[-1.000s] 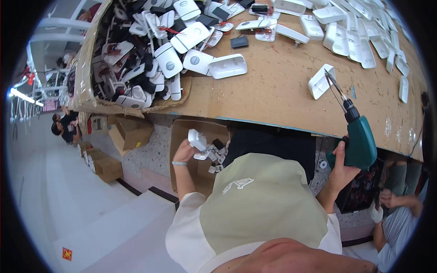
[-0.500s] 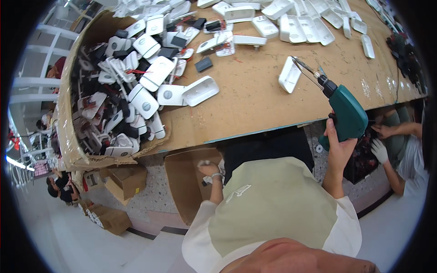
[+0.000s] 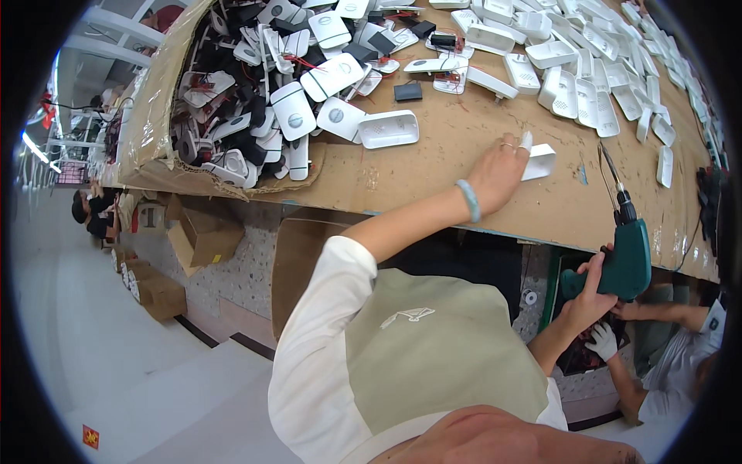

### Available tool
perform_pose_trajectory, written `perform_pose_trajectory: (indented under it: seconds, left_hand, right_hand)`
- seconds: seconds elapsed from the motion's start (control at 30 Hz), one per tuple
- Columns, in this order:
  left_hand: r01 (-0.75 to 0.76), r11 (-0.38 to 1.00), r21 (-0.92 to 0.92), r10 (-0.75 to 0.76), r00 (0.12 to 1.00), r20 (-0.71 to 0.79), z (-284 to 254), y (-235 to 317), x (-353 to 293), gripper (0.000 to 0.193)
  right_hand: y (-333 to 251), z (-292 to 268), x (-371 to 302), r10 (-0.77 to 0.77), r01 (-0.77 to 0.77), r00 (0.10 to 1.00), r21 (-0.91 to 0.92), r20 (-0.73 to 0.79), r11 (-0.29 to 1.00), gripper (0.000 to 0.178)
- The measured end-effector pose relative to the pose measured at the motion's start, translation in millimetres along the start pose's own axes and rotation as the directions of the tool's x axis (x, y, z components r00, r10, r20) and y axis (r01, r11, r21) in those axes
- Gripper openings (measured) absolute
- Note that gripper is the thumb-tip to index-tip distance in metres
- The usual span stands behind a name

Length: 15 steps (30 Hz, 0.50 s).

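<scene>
My left hand [image 3: 498, 174], wearing a ring, a pale bangle and a white cover on one fingertip, reaches across to the cardboard-topped table. Its fingers are closed at the left end of a small white plastic casing [image 3: 542, 162], partly hiding it. In my right hand [image 3: 591, 303], held past the table's front edge, is a green soldering gun [image 3: 629, 259]. The gun's thin metal tip points up over the tabletop, to the right of the casing and apart from it. Another white casing [image 3: 389, 129] lies open side up by the heap on the left.
A torn cardboard box [image 3: 154, 147] on the left overflows with white casings, black parts and red wires. A black block [image 3: 407, 93] lies beside it. Many empty white casings [image 3: 587, 104] cover the far right. At lower right, a gloved co-worker's hand [image 3: 601, 340] works near a dark crate.
My left hand has come up from below the table to the white casing. The soldering gun has moved right and down, away from the casing. The whole view has shifted.
</scene>
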<state>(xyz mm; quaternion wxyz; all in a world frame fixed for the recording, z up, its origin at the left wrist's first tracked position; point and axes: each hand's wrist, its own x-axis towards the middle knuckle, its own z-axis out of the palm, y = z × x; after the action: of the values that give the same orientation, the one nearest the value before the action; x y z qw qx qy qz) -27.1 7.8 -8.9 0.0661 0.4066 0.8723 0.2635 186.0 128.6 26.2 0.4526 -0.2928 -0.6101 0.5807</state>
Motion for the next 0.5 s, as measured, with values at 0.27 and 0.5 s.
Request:
perform_pose_trajectory:
  seconds: [0.27,0.5]
  left_hand:
    - [-0.176,0.98,0.098,0.181,0.983,-0.046,-73.7,-70.3,-55.8,0.038]
    - [0.133,0.844,0.519,0.026,0.957,-0.289,-117.1,-118.7,-80.9,0.031]
  right_hand:
    - [8.7,15.4,7.7,0.058,-0.056,0.996,-0.025,0.074,0.998,0.028]
    - [4.1,34.4,6.1,0.03,-0.029,0.991,-0.006,0.128,1.0,0.027]
